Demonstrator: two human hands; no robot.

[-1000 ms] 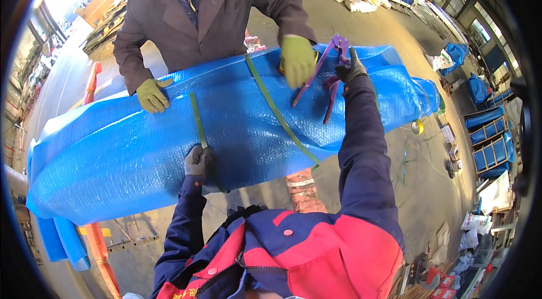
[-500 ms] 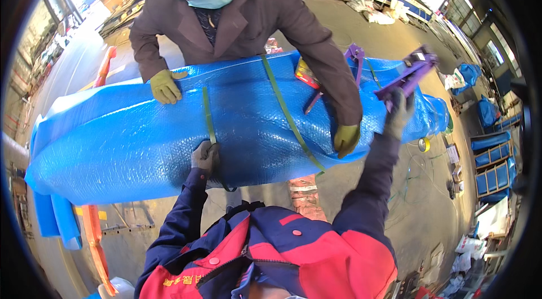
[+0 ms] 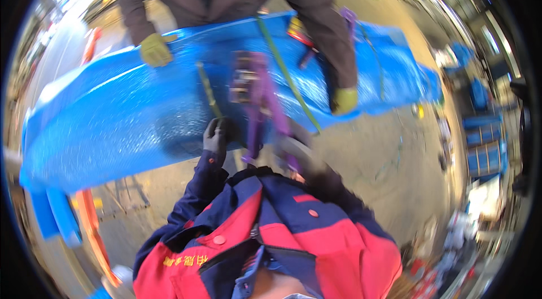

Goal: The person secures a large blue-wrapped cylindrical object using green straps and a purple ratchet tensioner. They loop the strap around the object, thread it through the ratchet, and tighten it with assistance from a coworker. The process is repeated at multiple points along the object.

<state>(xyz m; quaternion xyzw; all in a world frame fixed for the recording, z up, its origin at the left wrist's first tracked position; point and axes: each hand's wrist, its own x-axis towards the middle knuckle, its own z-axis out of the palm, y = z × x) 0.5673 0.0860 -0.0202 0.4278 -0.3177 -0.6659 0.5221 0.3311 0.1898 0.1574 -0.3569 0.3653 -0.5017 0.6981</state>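
Observation:
A long bundle wrapped in blue plastic sheeting (image 3: 107, 130) lies across in front of me. My left hand (image 3: 214, 136), in a grey glove, is closed at its near side on the lower end of a green packing strap (image 3: 207, 87). My right hand (image 3: 299, 152), gloved and smeared by motion, grips the handles of a purple strapping tool (image 3: 257, 87). The tool's head is over the bundle, between that strap and a second green strap (image 3: 285, 76). Across the bundle, a co-worker rests one yellow-gloved hand (image 3: 155, 51) on top and the other hand (image 3: 344, 100) at the near edge.
Another purple tool (image 3: 349, 18) stands on the bundle beyond the co-worker's arm. A red-and-yellow packet (image 3: 298, 29) lies beside that arm. An orange-wrapped support (image 3: 91, 231) is under the left end. Blue-covered racks (image 3: 484, 144) stand at the right.
My right hand has swung the purple tool from the far right to the bundle's middle, beside my left hand. My left hand stays by the strap. The whole view has shifted slightly.

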